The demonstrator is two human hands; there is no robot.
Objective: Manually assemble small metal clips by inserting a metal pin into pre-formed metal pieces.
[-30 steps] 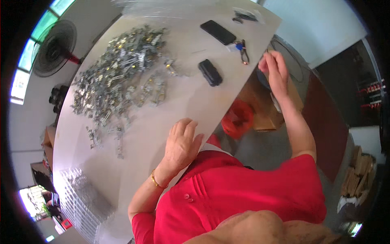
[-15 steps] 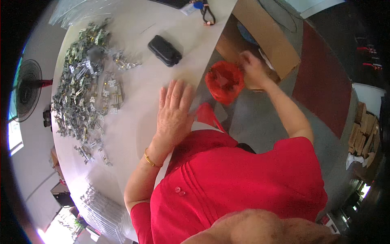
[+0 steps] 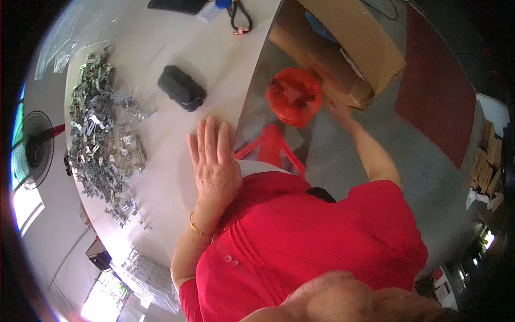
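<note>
My left hand lies flat near the table's edge, its fingers stretched out and holding nothing. Beside the table, my right hand reaches down to the right side of a round red container, which has some dark items inside. Motion smears that hand's fingers, so whether they touch the rim or grip anything is unclear. A black oblong case rests on the table just beyond my left hand. Farther left is a big heap of small metal fittings, with a few looser ones at its right side.
An open cardboard box stands past the red container. Red stool legs show by my lap. Clear plastic bundles lie at the table's near left. A black cord loop lies at the far edge; a fan is at left.
My right hand has come back from the cardboard box's near edge to the red container's right side. The view has shifted; my left hand still lies flat on the table.
</note>
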